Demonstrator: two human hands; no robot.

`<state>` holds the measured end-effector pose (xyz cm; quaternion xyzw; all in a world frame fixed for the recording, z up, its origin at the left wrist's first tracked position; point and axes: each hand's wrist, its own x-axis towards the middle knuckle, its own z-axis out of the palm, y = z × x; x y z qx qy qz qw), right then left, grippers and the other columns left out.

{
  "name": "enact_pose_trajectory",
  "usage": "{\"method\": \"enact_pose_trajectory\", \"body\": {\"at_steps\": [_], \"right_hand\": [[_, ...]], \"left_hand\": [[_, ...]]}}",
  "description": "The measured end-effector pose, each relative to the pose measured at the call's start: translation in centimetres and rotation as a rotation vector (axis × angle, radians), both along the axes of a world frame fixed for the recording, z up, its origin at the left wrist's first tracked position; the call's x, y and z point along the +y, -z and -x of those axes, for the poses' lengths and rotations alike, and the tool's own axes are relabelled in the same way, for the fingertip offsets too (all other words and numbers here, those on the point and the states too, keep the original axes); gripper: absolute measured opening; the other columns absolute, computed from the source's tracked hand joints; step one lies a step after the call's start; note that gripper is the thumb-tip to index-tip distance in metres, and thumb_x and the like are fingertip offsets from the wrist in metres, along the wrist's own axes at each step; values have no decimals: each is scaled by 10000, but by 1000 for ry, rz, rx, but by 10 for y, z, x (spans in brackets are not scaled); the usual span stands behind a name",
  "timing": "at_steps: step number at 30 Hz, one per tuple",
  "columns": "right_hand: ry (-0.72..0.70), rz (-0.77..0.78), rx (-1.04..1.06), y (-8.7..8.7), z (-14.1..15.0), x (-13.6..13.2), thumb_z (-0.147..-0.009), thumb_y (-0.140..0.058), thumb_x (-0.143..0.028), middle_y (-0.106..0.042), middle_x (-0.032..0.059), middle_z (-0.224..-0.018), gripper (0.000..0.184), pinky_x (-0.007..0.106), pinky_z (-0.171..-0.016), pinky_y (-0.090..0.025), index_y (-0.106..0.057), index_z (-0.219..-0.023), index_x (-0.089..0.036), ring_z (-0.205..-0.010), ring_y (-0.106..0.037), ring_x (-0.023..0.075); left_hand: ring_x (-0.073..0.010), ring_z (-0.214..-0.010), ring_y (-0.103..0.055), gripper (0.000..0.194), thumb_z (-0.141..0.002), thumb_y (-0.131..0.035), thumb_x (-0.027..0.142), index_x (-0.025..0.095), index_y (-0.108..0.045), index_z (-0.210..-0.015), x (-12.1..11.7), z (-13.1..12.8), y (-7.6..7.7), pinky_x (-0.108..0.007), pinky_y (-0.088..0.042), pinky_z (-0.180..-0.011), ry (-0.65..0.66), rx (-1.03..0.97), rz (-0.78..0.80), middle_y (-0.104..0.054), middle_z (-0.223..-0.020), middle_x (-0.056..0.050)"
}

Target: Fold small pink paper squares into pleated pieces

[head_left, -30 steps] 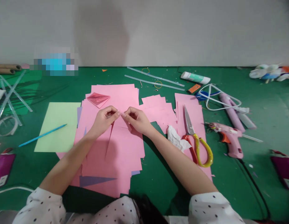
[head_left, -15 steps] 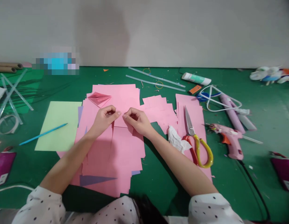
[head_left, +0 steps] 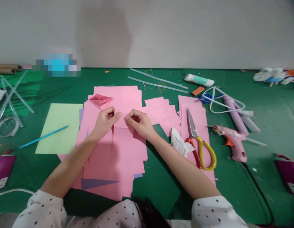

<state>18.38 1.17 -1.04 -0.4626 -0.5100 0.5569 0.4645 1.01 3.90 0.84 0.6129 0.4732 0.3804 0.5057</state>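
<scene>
Between my two hands is a small piece of pink paper (head_left: 123, 123), its lower edge showing against the larger sheets. My left hand (head_left: 108, 118) pinches its left side with thumb and fingers. At its right side my right hand (head_left: 138, 121) is closed in a pinch, the fingertips close to the left ones. Below both hands lies a stack of large pink sheets (head_left: 129, 148). A pleated pink paper piece (head_left: 101, 100) rests on the stack just beyond my left hand.
Small pink paper pieces (head_left: 158, 109) lie right of the stack. Farther right are scissors (head_left: 196, 136) on pink strips, a crumpled tissue (head_left: 179, 142) and a pink glue gun (head_left: 232, 139) with a cord. On the left, a blue pencil (head_left: 43, 136) crosses a pale green sheet (head_left: 60, 123).
My left thumb and fingertips have shifted slightly left and opened a little at the paper's top edge. My right hand stays almost still, and the other things have not moved.
</scene>
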Motion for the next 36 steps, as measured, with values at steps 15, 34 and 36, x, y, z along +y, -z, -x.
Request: {"method": "enact_pose_trajectory", "body": {"at_steps": [15, 34, 36], "right_hand": [[11, -33, -30, 3, 2, -1, -823, -659, -387, -580, -19, -662, 234, 269, -599, -412, -577, -729, -189, -602, -517, 110], [-5, 18, 11, 2, 1, 2, -803, -682, -426, -594, -18, -623, 264, 260, -570, -420, -609, -735, -181, -571, -520, 105], [-13, 30, 5, 2, 1, 3, -798, -688, -429, -601, -15, -626, 266, 260, -574, -423, -617, -742, -179, -573, -526, 106]], "left_hand": [[-100, -616, -373, 383, -817, -715, 474, 169, -534, -673, 0, 0, 3, -243, -320, -565, -12, -10, -35, -413, -646, 35], [-103, -617, -413, 362, -787, -735, 484, 148, -623, -712, 6, 4, 9, -246, -335, -566, -28, -5, 33, -485, -642, 23], [-102, -619, -415, 358, -770, -752, 475, 149, -621, -700, 7, 5, 10, -244, -338, -570, -40, -29, 43, -489, -641, 24]]}}
